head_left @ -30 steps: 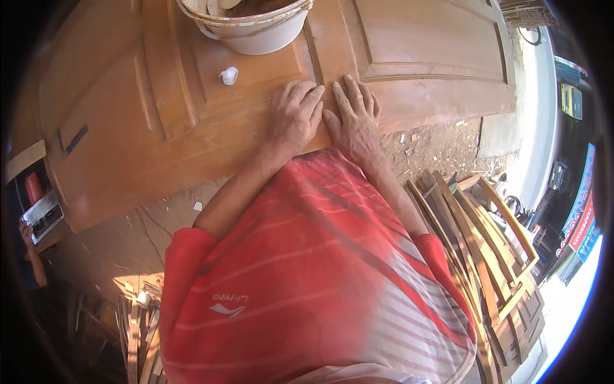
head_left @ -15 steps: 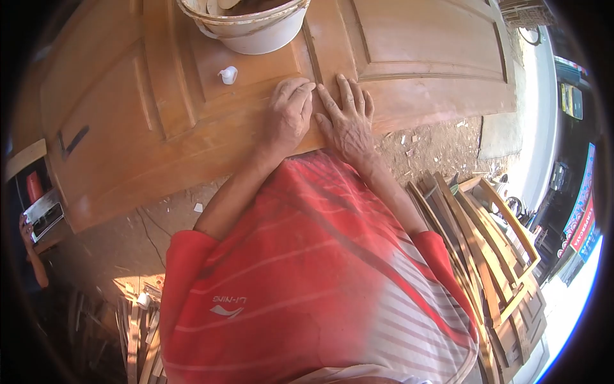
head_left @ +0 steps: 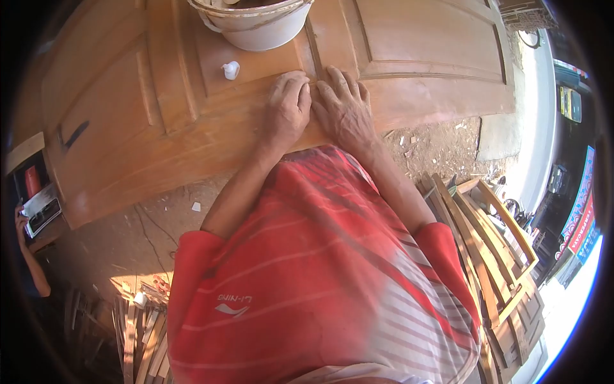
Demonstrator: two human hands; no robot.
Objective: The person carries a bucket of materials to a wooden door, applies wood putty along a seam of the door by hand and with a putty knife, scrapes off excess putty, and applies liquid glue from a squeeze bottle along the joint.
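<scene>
Head view: the door (head_left: 217,131) lies flat below both hands. The left hand (head_left: 289,105) is loosely curled on it, and whether anything sits under those fingers I cannot tell; the right hand (head_left: 346,112), just beside it, is spread palm down, gripping nothing visible. A wide leftward sweep could knock the white container (head_left: 231,70), and a careless forward reach might jolt the bucket (head_left: 265,33), spilling whatever it holds.
</scene>
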